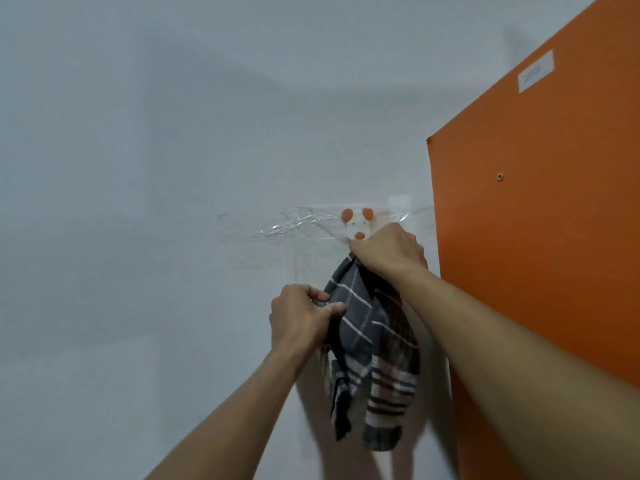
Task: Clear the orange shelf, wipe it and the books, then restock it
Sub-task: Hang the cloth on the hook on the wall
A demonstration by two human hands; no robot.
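Orange shelf (540, 237) fills the right of the frame. Just left of it, at centre, our right hand (388, 252) grips the top of the grey plaid cloth (374, 341) under a wall hook (356, 223), and our left hand (298, 317) pinches the cloth's left edge.

Bare wall (138, 202) open leftward; orange panel (536, 237) blocks right of cloth (374, 341).

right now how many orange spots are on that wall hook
3 orange spots on the wall hook: two side by side at its top, one lower, above the right hand gripping the cloth; the hand may hide more.
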